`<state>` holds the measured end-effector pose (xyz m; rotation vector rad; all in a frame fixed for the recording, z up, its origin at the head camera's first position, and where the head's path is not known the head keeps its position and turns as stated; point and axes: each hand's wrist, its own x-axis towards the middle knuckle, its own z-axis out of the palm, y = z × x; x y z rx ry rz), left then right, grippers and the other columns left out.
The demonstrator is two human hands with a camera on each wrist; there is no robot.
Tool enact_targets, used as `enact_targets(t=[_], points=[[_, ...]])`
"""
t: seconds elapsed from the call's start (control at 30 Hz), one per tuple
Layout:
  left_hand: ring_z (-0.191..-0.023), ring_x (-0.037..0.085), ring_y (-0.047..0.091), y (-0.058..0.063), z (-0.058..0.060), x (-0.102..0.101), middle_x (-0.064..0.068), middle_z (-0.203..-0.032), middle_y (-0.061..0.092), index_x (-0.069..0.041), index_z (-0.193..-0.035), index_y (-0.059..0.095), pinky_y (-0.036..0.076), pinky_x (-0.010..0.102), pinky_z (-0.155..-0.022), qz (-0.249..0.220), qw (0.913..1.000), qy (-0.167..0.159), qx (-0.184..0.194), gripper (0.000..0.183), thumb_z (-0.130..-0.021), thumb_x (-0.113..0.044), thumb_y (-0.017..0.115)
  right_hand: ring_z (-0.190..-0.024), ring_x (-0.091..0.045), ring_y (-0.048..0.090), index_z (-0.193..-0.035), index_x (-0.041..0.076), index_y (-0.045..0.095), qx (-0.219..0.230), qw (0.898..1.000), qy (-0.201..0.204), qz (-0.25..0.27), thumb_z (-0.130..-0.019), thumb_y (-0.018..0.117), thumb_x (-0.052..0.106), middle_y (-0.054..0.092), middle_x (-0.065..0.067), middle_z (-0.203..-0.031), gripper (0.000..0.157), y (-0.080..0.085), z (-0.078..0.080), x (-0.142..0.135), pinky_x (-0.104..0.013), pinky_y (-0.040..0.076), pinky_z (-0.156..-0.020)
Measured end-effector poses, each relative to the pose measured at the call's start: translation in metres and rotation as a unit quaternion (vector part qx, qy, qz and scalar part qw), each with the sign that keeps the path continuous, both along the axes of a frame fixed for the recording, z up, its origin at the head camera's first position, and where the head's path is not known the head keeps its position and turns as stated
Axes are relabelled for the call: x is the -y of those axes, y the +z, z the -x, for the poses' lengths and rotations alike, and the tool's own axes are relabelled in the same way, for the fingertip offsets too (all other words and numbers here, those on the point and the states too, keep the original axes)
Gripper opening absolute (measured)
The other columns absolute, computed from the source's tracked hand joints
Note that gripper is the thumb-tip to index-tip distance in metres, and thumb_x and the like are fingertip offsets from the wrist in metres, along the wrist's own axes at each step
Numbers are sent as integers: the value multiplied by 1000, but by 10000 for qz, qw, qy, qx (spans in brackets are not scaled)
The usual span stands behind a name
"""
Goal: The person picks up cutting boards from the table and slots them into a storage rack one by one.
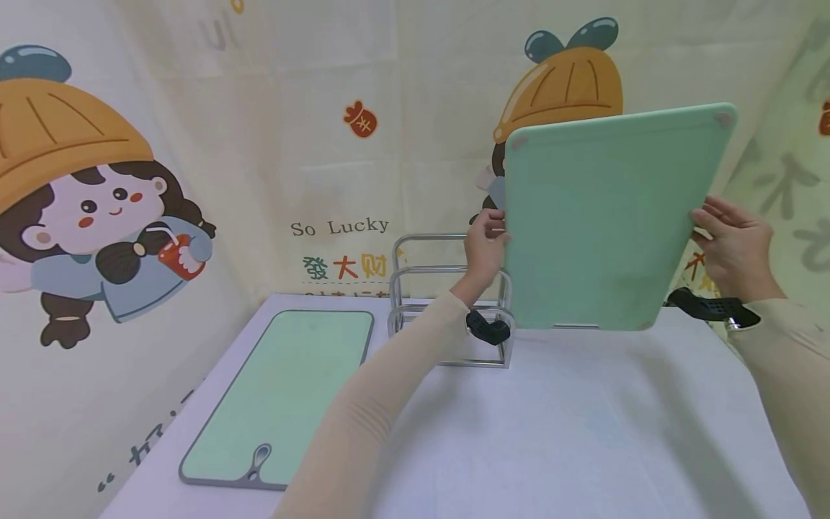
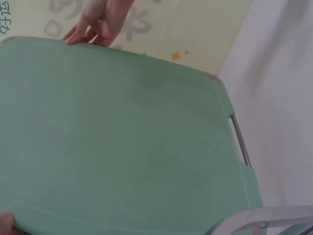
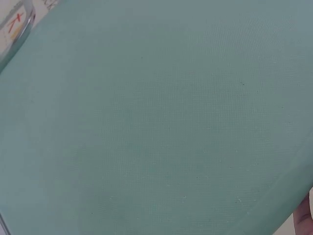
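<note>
A large mint-green cutting board (image 1: 606, 223) is held upright above the table, tilted slightly. My left hand (image 1: 486, 245) grips its left edge, and my right hand (image 1: 735, 245) pinches the right edge. In the left wrist view the board (image 2: 132, 142) spans most of the picture, with the right hand (image 2: 103, 22) at its far edge and a left fingertip (image 2: 6, 223) at the lower left corner. Its surface (image 3: 161, 117) fills the right wrist view, where a bit of the right hand (image 3: 304, 215) shows at lower right. A slot with a metal bar lies along the bottom edge.
A metal wire rack (image 1: 476, 362) stands on the white-covered table (image 1: 519, 447), partly behind my left arm. To the left lies a second green cutting board (image 1: 285, 389) with a grey rim and handle hole. A printed cloth (image 1: 337, 166) hangs behind.
</note>
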<state>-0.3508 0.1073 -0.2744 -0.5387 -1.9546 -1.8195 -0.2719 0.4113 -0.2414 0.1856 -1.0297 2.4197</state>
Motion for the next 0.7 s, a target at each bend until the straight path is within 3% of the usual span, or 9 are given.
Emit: enact_targets(t=[0.37, 0.7], points=[[-91, 25, 63, 6, 2, 10, 13, -101, 66, -5, -107, 61, 48, 15, -73, 8, 10000, -14, -27, 28, -81, 6, 65, -72, -16, 68, -97, -3, 72, 278, 9991, -181, -273, -75, 66, -14, 72, -8, -83, 26, 5, 0, 9, -26, 56, -59], [-90, 19, 61, 9, 4, 20, 12, -99, 65, -8, -108, 61, 48, 15, -74, 140, 9999, 94, 39, 30, -81, 5, 65, -71, -17, 67, -93, -4, 72, 146, 9997, -49, -213, -72, 68, -16, 70, -10, -79, 24, 5, 5, 18, -28, 54, -60]])
